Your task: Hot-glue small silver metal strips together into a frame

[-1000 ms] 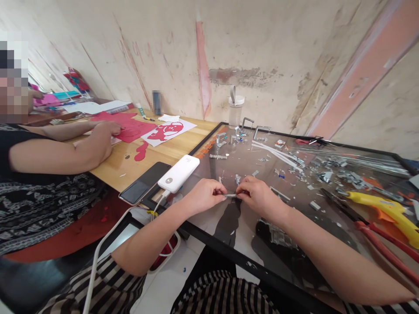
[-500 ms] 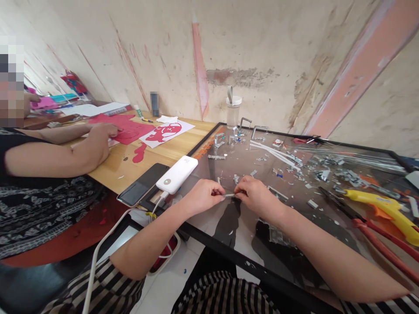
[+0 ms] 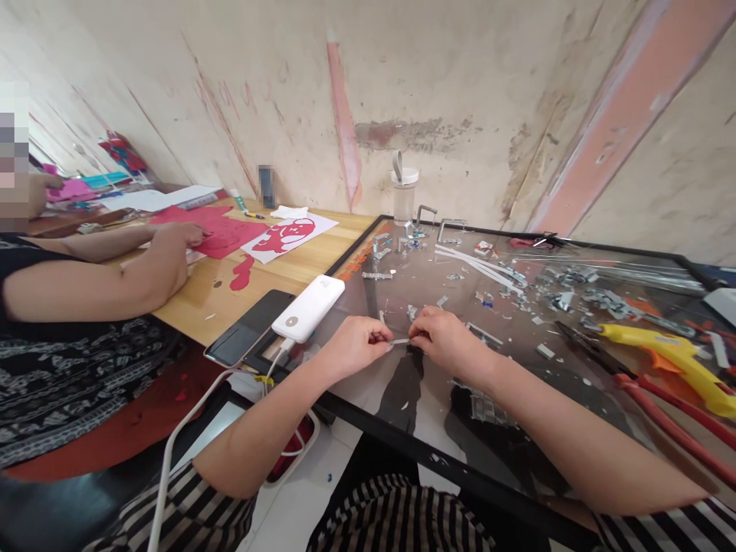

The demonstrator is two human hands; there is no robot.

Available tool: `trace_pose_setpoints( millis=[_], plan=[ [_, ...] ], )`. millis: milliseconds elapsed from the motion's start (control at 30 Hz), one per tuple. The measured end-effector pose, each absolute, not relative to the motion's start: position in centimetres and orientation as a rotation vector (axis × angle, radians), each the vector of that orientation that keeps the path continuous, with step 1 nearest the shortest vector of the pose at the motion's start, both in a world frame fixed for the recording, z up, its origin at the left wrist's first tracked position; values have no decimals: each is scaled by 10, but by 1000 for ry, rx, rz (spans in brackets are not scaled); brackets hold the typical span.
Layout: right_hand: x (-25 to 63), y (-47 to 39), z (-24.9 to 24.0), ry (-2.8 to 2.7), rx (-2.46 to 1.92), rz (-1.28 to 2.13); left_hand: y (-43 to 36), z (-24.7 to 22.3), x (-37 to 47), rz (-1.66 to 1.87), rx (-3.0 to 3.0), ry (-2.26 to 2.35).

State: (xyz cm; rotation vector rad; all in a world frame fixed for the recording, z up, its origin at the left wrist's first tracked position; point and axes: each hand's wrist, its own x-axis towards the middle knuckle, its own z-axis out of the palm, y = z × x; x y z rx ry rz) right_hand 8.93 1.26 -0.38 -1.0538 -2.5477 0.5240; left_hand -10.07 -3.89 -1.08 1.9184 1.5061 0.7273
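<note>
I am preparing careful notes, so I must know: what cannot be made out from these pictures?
- Head view: ends of the pale strip, hidden by the left hand and right hand.
- Head view: marks on the white power bank, too small to read.
- Head view: handle ends of the pliers, cut off by the right edge.

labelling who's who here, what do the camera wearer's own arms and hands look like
The left hand and right hand are bare, with nothing visibly worn on them or at the wrists. The left sleeve and right sleeve have dark and pale stripes, ending around the elbows.
</note>
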Motion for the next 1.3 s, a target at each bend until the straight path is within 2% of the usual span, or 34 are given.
trace_pose_setpoints(
  millis=[1300],
  plan=[
    [88,16,-7,-2566,-1140,505,-37,-16,-97,727,1957,1615]
  ],
)
